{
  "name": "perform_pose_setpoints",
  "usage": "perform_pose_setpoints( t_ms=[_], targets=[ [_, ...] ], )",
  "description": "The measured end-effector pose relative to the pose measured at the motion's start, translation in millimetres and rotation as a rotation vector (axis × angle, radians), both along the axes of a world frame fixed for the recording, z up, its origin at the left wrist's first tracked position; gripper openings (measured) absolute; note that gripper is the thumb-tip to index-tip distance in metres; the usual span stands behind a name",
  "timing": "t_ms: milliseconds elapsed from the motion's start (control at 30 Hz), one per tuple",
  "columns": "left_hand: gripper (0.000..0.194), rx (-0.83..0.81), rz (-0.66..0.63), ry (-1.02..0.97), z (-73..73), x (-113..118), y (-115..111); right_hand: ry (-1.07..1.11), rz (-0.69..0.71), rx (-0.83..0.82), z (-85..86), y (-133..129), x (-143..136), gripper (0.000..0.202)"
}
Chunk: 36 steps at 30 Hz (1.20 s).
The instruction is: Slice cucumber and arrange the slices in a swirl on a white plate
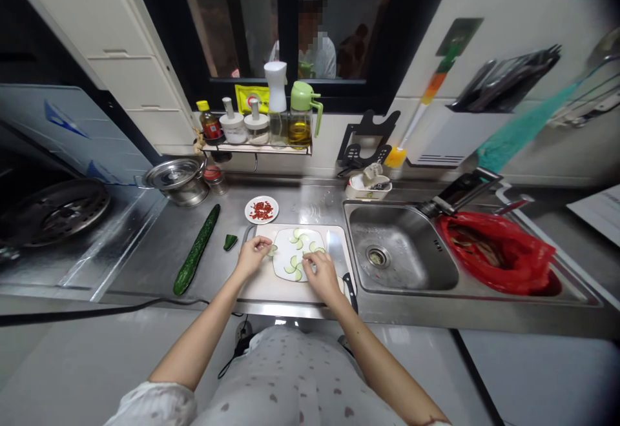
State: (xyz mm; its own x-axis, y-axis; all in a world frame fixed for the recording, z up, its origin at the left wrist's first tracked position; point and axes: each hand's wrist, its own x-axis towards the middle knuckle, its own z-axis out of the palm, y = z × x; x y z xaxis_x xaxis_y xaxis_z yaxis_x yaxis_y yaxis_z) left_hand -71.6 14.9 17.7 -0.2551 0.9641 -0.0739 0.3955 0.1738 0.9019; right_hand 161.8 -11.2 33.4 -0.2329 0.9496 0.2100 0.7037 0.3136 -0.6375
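Cutting board [264,289] taken as reference: its near edge lies close to the front edge of the steel counter [145,261], and its right edge is just beside the rim of the sink [404,232]. On the board rests a white plate [283,245] bearing thin cucumber slices [293,267] in fanned groups. The left hand [253,255] is at the board's left part, thumb and fingertips drawn close beside a slice at the plate's left rim; whether they grip it cannot be told. The right hand [320,272] is over the board's right part, fingertips bunched at the plate; any grip there is hidden. Left of the board, a strip of counter separates it from a whole cucumber [197,250], with a cut cucumber end [230,242] lying between. Obstructions: a knife [349,289] along the board's right edge, handle towards the counter front; a dish of red pieces [248,212] directly behind the board's left part; a steel pot [179,182] further back to its left; a red bag [498,252] well to its right, past the sink. Behind the board, a wall shelf [261,149] carries bottles and a yellow packet [252,98]; the packet's lettering and the sauce bottle [210,124] label are too small to read.
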Motion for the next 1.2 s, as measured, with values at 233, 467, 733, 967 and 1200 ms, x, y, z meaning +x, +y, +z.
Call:
perform_pose_setpoints(
  t_ms=[233,467,733,967,1200],
  targets=[
    [0.021,0.075,-0.199,-0.047,20.3,17,-9,0.048,0.123,0.023,16.6,21,-19,0.019],
    [0.020,0.092,-0.261,-0.091,30.1,30,-13,0.028,0.214,0.009,23.9,29,-30,0.010],
    [0.034,-0.003,-0.092,-0.230,12.9,32,-13,0.041,0.189,-0.008,20.5,34,-29,0.011],
    [0.049,-0.213,-0.011,-0.516,15.7,44,-19,0.042,0.213,-0.026,20.0,33,-29,0.014],
    [0.044,-0.272,0.082,-0.551,20.1,45,-15,-0.088,0.270,0.030,13.1,34,-28,0.017]
  ],
)
